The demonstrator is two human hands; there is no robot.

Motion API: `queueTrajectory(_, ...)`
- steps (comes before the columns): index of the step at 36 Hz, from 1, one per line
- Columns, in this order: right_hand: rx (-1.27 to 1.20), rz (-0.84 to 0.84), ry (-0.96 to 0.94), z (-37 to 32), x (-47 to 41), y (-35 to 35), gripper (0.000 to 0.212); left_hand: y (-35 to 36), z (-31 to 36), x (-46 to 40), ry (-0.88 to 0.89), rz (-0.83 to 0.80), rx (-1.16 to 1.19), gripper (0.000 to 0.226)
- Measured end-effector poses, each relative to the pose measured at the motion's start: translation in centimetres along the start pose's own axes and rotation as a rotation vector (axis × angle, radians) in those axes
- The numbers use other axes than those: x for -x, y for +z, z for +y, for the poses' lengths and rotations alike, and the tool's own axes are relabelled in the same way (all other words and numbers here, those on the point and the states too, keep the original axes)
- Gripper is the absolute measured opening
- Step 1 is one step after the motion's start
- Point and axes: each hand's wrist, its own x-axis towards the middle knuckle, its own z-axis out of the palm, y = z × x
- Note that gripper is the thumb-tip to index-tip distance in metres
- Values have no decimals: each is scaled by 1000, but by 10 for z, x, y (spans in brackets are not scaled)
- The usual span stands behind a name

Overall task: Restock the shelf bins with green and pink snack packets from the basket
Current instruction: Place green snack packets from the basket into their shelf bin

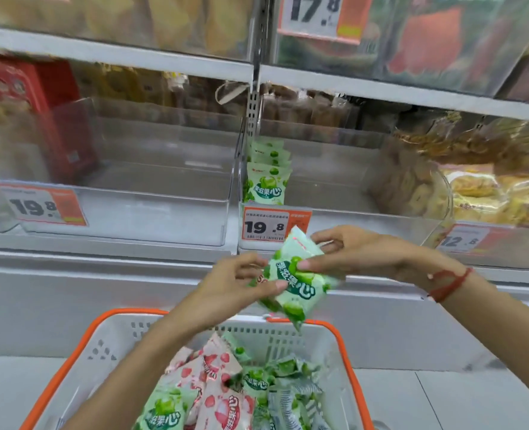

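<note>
Two hands, left hand [238,282] and right hand [350,252], both pinch one green packet [297,280] above the basket [80,352]. Only a few green ones stand in the middle bin [334,218]; no pink shelved yet, loads left in the basket.

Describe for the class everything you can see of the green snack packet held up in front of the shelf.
The green snack packet is a pale green, glossy pouch, plastic by the look of it, printed with green round fruits and bold white and dark green characters. It is tilted, its top corner toward the 19.8 price tag, its bottom corner hanging over the basket's orange rim. The left hand pinches its left edge and the right hand grips its upper right side. A second packet seems to sit behind it.
</note>
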Motion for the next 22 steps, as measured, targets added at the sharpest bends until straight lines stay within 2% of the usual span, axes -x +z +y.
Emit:
queueTrajectory(4, -81, 171, -66, -25, 6, -15, 60, -1, 29, -5, 140, 279, 167, 42)
queueTrajectory(8, -53, 321, -190, -39, 5, -21, 30, -3, 50, -20, 250, 429, 184, 25)
queueTrajectory(12, -165, 494, -244, -56, -14, -38, 25, -20, 66, -40, 347, 568, 65, 37)
queueTrajectory(16, -99, 565, -123, -63, -53, -63, 29, -47, 63, -64, 284, 633, -230, 49)
queueTrajectory(19, 61, 491, 57, -54, -90, -67, 36, -58, 54, -76, 163, 566, -356, 46)
queueTrajectory(22, 146, 421, 171, -45, -119, -60, 36, -59, 48, -79, 129, 545, -423, 44)
